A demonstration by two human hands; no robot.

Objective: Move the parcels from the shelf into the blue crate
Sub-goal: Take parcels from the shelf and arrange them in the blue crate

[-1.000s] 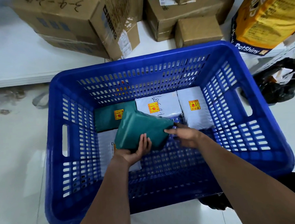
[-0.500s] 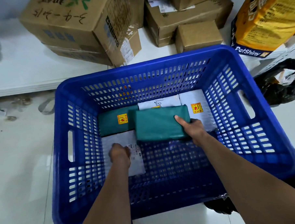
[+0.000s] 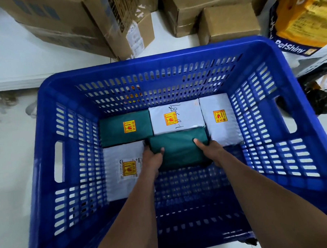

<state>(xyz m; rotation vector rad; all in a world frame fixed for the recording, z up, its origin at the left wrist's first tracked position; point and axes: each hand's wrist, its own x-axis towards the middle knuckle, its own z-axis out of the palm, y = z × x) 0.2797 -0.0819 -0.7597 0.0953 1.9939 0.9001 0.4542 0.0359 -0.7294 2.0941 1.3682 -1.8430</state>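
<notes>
A pale tiled floor (image 3: 10,186) fills the left of the frame, with a low white shelf (image 3: 25,60) across the upper left carrying cardboard boxes (image 3: 91,24). A yellow bag (image 3: 302,18) sits at the upper right, and a black bag (image 3: 319,96) lies at the right edge.

At the centre, the left hand (image 3: 154,159) and right hand (image 3: 211,151) grip a plain green parcel (image 3: 178,149) by its two ends; each thumb lies on top and the other fingers curl under its sides, mostly hidden. This parcel lies low inside the blue crate (image 3: 268,50), in the middle of its floor; whether it touches the bottom cannot be told.

Around it lie four more parcels, each with a yellow sticker. A labelled green parcel (image 3: 125,127) lies above and to its left, a scribbled white parcel (image 3: 177,116) straight above it and touching its far edge, a right white parcel (image 3: 219,117) at its upper right, and a left white parcel (image 3: 123,170) just beside the left hand. Both forearms reach in from the bottom edge of the frame.
</notes>
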